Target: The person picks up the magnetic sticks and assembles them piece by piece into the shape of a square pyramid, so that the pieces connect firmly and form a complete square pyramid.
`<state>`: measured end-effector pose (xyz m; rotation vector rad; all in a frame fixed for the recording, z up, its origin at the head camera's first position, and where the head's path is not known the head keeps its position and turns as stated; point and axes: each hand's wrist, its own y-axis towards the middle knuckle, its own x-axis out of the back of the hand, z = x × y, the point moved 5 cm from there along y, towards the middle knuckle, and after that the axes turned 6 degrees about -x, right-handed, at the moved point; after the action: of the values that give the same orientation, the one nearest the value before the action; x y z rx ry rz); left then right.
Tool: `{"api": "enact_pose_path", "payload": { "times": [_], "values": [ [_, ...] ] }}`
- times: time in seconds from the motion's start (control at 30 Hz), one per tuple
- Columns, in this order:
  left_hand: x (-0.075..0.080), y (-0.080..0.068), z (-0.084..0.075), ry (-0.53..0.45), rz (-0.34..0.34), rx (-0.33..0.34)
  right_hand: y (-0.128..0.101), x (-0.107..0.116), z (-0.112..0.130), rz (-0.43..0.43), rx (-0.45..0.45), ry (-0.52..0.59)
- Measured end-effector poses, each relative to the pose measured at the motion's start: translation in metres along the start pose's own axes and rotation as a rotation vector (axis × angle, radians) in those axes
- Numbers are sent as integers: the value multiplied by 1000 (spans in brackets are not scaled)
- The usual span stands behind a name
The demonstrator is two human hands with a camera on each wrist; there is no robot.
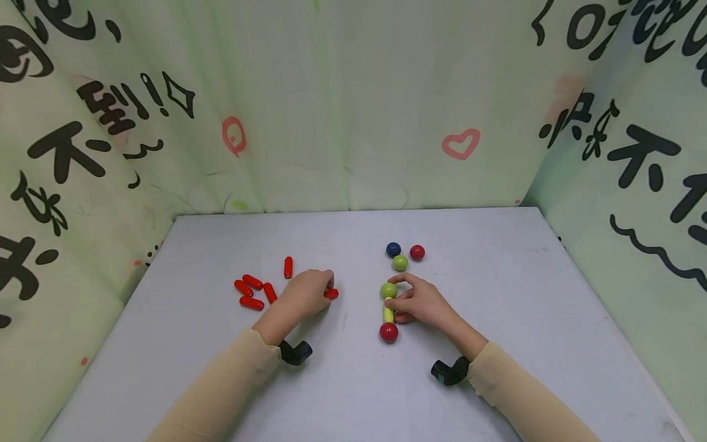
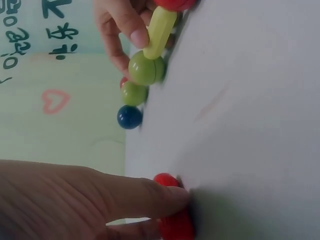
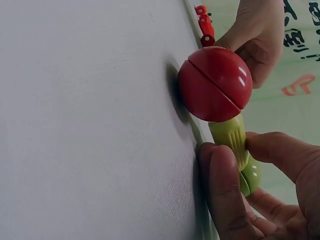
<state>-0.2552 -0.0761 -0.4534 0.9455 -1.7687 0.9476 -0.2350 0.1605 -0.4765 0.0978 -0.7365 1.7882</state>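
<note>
Right hand (image 1: 425,304) pinches the yellow-green rod (image 1: 388,314) joining two balls, while left hand (image 1: 305,293) pinches a red stick (image 1: 331,294).

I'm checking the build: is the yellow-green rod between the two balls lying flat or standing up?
Lying flat. The yellow-green rod rests along the table, red ball and green ball at its ends, the right hand pinching it.
</note>
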Motion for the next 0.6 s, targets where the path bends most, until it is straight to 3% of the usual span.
{"api": "enact_pose_path", "payload": {
  "times": [0.23,0.6],
  "values": [
    [-8,9,-15,-17,-19,-96,1,-1,1,-26,0,-51],
    [-10,22,-39,-8,-52,-164,1,-1,2,-19,11,-66]
  ]
}}
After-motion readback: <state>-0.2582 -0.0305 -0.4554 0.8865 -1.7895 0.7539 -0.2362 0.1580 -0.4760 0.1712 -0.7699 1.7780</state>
